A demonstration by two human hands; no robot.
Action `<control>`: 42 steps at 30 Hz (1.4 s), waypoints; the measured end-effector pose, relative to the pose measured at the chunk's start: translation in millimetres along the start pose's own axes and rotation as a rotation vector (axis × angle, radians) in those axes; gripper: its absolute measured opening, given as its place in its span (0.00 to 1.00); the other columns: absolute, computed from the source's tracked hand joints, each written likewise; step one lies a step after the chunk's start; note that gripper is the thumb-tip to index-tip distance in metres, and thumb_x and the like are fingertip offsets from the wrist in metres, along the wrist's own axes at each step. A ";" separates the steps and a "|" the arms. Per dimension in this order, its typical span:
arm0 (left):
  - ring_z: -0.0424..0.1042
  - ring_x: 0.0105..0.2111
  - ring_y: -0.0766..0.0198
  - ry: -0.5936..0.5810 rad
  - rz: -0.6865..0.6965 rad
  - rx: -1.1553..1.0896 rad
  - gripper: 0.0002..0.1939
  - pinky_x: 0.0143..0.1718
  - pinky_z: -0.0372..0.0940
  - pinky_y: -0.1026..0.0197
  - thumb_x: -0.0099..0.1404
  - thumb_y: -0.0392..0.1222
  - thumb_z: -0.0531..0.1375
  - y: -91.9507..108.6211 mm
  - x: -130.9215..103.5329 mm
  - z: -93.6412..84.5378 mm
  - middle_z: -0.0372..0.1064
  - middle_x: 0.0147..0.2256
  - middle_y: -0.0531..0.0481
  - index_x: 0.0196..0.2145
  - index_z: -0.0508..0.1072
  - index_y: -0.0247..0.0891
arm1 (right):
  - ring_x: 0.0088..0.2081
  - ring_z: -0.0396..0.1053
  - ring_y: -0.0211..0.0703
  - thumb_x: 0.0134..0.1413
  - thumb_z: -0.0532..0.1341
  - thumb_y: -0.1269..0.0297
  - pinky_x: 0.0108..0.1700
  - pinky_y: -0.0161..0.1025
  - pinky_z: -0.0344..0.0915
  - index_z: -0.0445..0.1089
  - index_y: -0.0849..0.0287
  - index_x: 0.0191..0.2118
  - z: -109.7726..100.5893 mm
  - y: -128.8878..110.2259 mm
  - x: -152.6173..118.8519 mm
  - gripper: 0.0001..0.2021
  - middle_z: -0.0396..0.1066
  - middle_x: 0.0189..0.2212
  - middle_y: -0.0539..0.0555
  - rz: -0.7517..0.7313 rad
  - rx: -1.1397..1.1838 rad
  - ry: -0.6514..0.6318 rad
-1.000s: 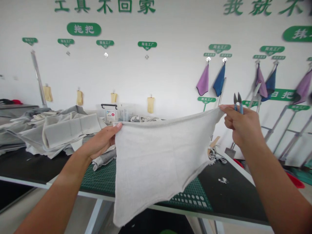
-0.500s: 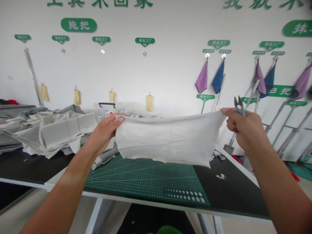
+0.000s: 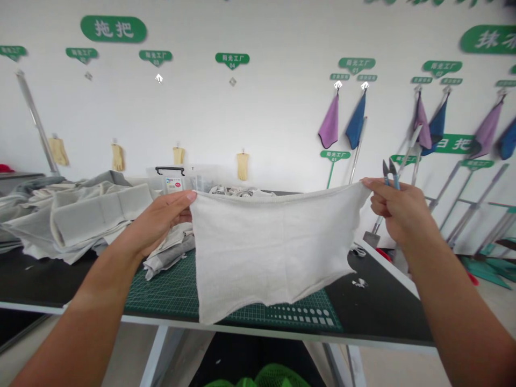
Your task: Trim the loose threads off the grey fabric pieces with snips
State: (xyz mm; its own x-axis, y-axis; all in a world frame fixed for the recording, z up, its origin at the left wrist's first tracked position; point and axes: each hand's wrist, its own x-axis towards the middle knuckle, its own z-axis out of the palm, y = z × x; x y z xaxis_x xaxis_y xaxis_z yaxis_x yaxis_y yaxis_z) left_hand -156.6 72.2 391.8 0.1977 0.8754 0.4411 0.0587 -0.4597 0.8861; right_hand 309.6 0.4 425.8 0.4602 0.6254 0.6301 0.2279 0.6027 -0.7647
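Note:
A white piece of cloth [image 3: 274, 250] hangs stretched between my two hands, above the table. My left hand [image 3: 171, 210] pinches its upper left corner between thumb and fingers. At the upper right corner, my right hand [image 3: 397, 207] grips the cloth and also carries a pair of thread snips [image 3: 390, 173], blades pointing up. The cloth's lower edge is uneven and droops lowest at the left. Behind and below it lies a green cutting mat [image 3: 161, 293], partly covered from view.
A heap of grey and white cloths [image 3: 100, 209] lies on the left of the black table [image 3: 379, 317]. A folded grey cloth bundle [image 3: 169, 255] rests by the mat. Behind is a clear plastic box [image 3: 175, 180]. White scraps [image 3: 360, 282] lie at right.
The cloth's lower part has swung down and now hangs longer, hiding more of the mat. Both hands keep hold of its corners. The camera view has shifted slightly.

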 end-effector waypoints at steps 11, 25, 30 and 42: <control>0.75 0.35 0.57 0.315 0.138 0.059 0.22 0.34 0.70 0.59 0.67 0.60 0.58 -3.2 5.9 4.5 0.78 0.39 0.47 0.45 0.77 0.41 | 0.20 0.39 0.28 0.46 0.75 0.63 0.18 0.33 0.36 0.72 0.65 0.33 11.9 -7.7 -9.6 0.14 0.42 0.19 0.39 0.071 0.028 -0.045; 0.67 0.34 0.61 -0.560 0.230 0.057 0.21 0.38 0.63 0.58 0.72 0.57 0.51 -2.3 -49.0 147.4 0.71 0.32 0.49 0.35 0.75 0.40 | 0.21 0.45 0.30 0.52 0.70 0.51 0.21 0.31 0.41 0.73 0.59 0.31 125.6 -23.3 -119.0 0.15 0.53 0.20 0.44 0.352 -0.044 -0.577; 0.64 0.32 0.61 -0.267 0.086 0.071 0.22 0.35 0.60 0.59 0.69 0.60 0.52 -26.5 -23.7 105.3 0.68 0.30 0.51 0.31 0.71 0.38 | 0.19 0.38 0.30 0.51 0.70 0.48 0.20 0.33 0.34 0.75 0.59 0.40 114.6 2.2 -110.0 0.19 0.43 0.17 0.40 0.448 -0.044 -0.464; 0.57 0.58 0.48 0.820 0.194 0.996 0.24 0.42 0.53 0.48 0.78 0.46 0.38 -91.8 2.2 -110.4 0.64 0.47 0.40 0.39 0.68 0.30 | 0.20 0.34 0.29 0.52 0.71 0.52 0.19 0.33 0.34 0.74 0.62 0.42 56.5 55.1 -84.8 0.19 0.38 0.20 0.38 0.604 0.099 -0.470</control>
State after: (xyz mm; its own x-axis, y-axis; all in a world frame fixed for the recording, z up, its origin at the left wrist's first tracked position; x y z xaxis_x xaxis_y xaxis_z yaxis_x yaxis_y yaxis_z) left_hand -269.6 132.8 327.1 -0.3453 0.4558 0.8203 0.8624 -0.1907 0.4690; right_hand 234.7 8.5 337.8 0.0627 0.9914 0.1150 -0.0346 0.1173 -0.9925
